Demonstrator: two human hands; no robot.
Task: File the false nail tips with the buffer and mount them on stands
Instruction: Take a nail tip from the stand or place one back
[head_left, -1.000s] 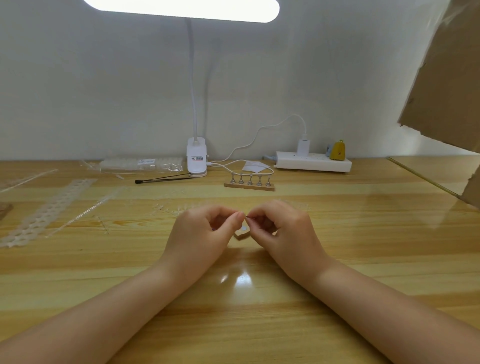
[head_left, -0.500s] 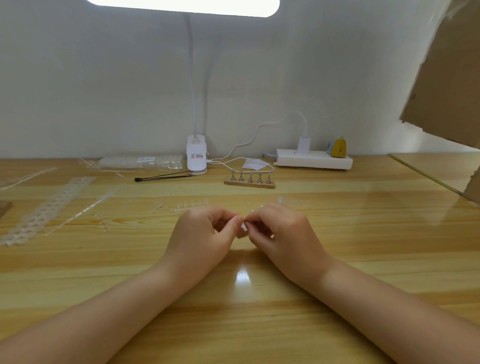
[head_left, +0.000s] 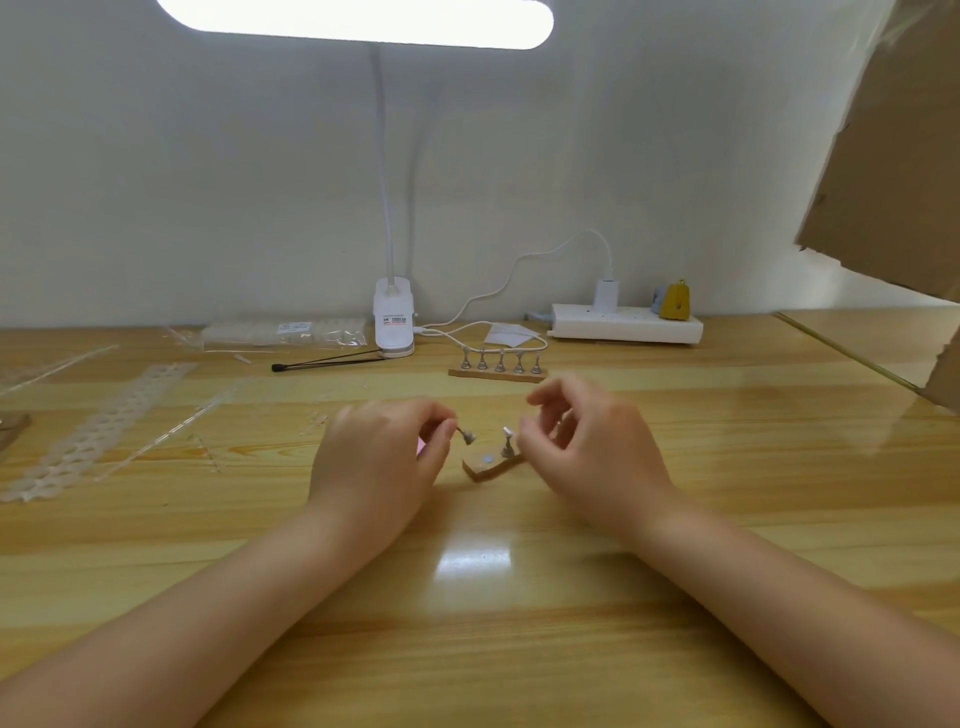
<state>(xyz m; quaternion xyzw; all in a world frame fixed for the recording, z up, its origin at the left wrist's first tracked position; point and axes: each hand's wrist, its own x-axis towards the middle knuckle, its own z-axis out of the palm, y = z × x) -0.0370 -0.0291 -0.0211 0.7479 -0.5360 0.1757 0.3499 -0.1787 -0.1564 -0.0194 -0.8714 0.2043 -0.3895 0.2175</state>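
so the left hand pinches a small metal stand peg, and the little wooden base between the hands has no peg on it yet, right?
Not quite. The left hand does pinch a small metal stand peg, but the little wooden base already carries one upright metal peg at its right end; only the round metal spot beside it is bare. The head view shows this.

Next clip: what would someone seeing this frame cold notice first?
The two hands at desk centre: the left hand pinches a small metal stand, while the right hand hovers with loosely curled fingers, holding nothing. Between them lies a small wooden base with one stand upright on it. Overhead, the bright lamp dominates the top edge.
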